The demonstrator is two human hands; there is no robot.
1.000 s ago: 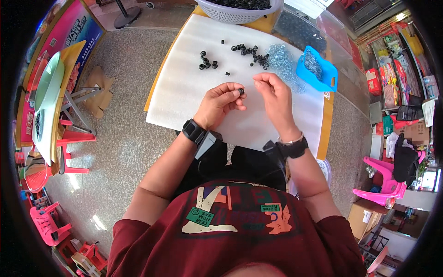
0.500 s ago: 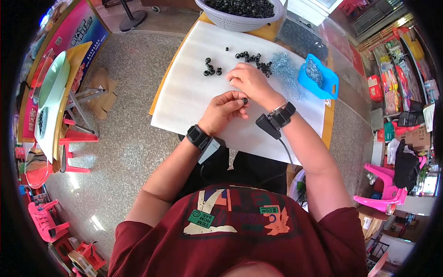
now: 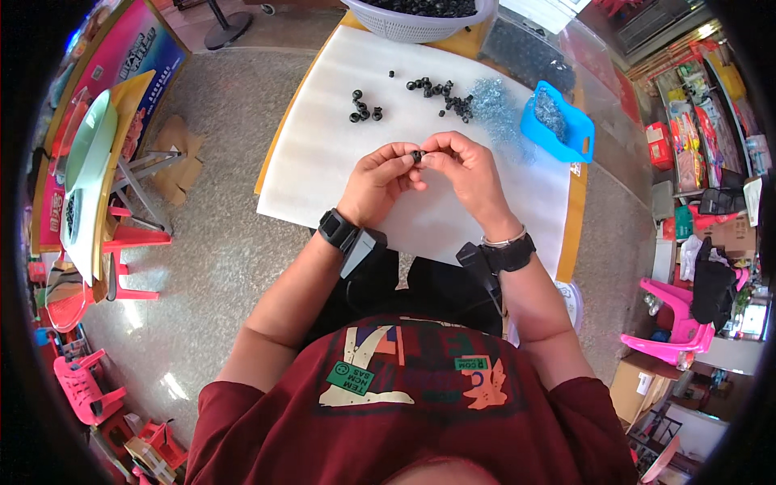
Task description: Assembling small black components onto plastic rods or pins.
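Above the white-covered table (image 3: 323, 129), my left hand (image 3: 376, 182) pinches a small round black plastic piece (image 3: 417, 156) between thumb and fingertips. My right hand (image 3: 473, 178) meets it from the other side, its thumb and forefinger pinched against the piece. Whatever is between the right fingertips is too small to make out. Beyond my hands lie a small group of similar black pieces (image 3: 361, 109) and a larger scatter of black pieces (image 3: 449, 99). Beside that scatter spreads a heap of tiny clear bluish parts (image 3: 495, 109).
A blue plastic basket (image 3: 578, 144) with more clear parts stands at the table's right edge. At the far edge is a pale purple colander (image 3: 404, 28) full of black pieces. A side table with a green basin (image 3: 90, 141) stands left; a pink chair (image 3: 675, 323) is right.
My right hand has come back from near the black pieces to meet my left hand at the held piece. Both hands are now fingertip to fingertip.
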